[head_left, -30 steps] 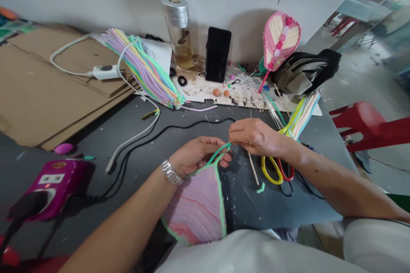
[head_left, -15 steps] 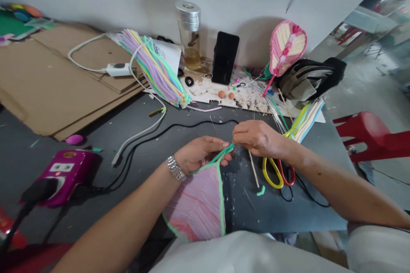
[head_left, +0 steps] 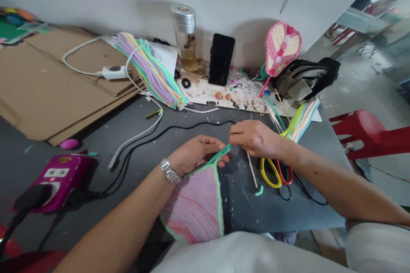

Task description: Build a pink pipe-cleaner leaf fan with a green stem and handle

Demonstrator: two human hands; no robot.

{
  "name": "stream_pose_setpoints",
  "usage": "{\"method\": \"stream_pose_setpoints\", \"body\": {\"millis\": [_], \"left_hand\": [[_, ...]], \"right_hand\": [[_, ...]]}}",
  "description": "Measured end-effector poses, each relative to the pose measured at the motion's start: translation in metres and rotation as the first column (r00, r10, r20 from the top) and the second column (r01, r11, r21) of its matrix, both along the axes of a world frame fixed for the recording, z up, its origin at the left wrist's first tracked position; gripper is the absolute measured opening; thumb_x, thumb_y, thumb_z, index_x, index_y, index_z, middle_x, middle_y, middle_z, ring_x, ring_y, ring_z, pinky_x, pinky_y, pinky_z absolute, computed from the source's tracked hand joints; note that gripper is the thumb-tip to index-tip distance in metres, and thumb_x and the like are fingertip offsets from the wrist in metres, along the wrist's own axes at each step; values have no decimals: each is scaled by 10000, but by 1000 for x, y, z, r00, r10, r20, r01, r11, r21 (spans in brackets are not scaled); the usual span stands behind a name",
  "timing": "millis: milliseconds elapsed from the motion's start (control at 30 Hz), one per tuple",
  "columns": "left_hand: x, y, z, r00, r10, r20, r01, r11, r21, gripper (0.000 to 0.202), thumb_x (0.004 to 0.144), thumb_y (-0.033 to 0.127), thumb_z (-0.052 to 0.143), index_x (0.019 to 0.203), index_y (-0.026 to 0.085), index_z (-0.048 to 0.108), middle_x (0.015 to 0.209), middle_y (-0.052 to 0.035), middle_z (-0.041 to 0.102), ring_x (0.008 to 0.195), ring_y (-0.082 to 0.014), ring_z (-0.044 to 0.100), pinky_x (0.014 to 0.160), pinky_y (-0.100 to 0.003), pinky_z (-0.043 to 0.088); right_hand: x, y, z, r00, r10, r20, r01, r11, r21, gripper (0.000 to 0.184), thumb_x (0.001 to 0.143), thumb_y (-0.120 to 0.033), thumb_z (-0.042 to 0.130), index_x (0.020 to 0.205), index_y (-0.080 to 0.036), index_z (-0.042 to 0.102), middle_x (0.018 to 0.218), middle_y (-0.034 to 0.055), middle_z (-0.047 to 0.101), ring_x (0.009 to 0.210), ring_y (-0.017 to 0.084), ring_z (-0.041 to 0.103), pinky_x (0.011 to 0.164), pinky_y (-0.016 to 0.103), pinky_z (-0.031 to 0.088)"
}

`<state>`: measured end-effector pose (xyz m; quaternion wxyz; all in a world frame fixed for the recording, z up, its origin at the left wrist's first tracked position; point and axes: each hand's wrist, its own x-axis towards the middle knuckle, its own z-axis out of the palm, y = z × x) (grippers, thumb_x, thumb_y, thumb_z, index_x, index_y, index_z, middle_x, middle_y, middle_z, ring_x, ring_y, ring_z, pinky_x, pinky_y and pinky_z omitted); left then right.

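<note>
A leaf-shaped fan (head_left: 195,204) of lilac and pink pipe cleaners, edged in light green, hangs over the table's front edge, close to my body. My left hand (head_left: 198,155) is closed around its narrow end, where the green pipe cleaners (head_left: 219,155) run together. My right hand (head_left: 251,138) pinches the tip of these green pipe cleaners; its fingertips are partly hidden. Below the right hand lie a thin stick (head_left: 252,170), a bit of green pipe cleaner (head_left: 259,190) and scissors (head_left: 270,173) with yellow and red handles, their blades hidden.
Behind stand a glass bottle (head_left: 185,42), a phone (head_left: 221,59), a pink-rimmed fan (head_left: 282,49) and a dark bag (head_left: 304,79). Pipe cleaner bundles (head_left: 150,70) lie left and right. Cardboard (head_left: 64,81), a purple power socket (head_left: 60,179) and cables are at left; a red stool (head_left: 368,132) stands right.
The whole view has shifted slightly, so most things appear a little further left. Both hands keep their grip on the green pipe cleaners, with hardly any movement.
</note>
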<state>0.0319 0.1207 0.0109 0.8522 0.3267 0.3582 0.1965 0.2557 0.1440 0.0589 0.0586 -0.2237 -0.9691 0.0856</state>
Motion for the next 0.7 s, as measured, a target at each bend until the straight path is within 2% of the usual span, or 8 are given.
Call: {"method": "stream_pose_setpoints", "body": {"millis": [267, 500, 700], "left_hand": [[9, -6, 1, 999, 41, 11, -42, 997, 64, 393, 646, 425, 897, 698, 104, 678, 632, -40, 692, 537, -103, 608, 614, -236, 471], [-1, -1, -1, 1000, -21, 4, 20, 999, 32, 402, 646, 445, 896, 756, 97, 727, 750, -99, 755, 608, -146, 673, 627, -249, 488], [-2, 1, -3, 998, -59, -4, 59, 997, 40, 381, 637, 428, 900, 773, 106, 750, 771, -104, 764, 621, -156, 681, 630, -258, 490]], "right_hand": [[3, -1, -5, 999, 26, 36, -27, 999, 34, 195, 850, -39, 476, 776, -178, 591, 789, 30, 586, 731, 157, 480, 631, 299, 268], [0, -1, 0, 999, 44, 12, -44, 998, 40, 204, 815, -12, 469, 789, -180, 583, 807, 32, 589, 734, 157, 478, 635, 294, 276], [0, -3, -1, 999, 37, 8, -37, 999, 36, 202, 815, -15, 478, 792, -176, 596, 803, 34, 590, 742, 158, 484, 632, 287, 269]]}}
